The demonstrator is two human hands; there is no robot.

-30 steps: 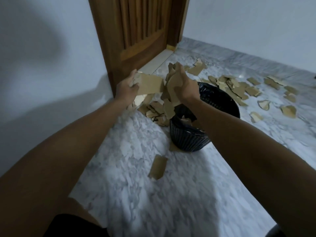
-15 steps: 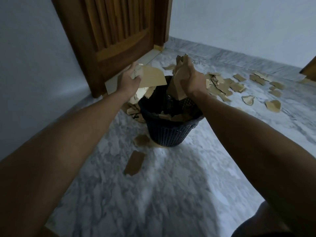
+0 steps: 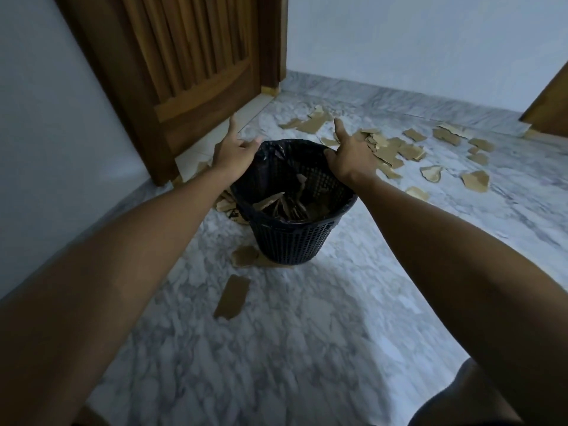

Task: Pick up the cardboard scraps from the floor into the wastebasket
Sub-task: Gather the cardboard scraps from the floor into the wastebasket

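Hands [image 3: 292, 155] spread over mesh wastebasket [image 3: 295, 238], torn cardboard scraps [image 3: 396, 150] around

Both hands are hovering over the black wastebasket [image 3: 295, 232], fingers spread and holding nothing: the left hand [image 3: 235, 150] above its far left rim, the right hand [image 3: 349, 155] above its far right rim. Torn cardboard scraps [image 3: 285, 206] are lying inside the wastebasket, against a dark liner. More scraps [image 3: 396, 150] are lying scattered on the marble floor [image 3: 307, 348] beyond the wastebasket and to its right. One long scrap [image 3: 232, 297] is lying in front of the wastebasket, another [image 3: 244, 256] is touching its base, and several are sitting just left of it. A wooden door [image 3: 190, 66] is standing behind the wastebasket to the left.
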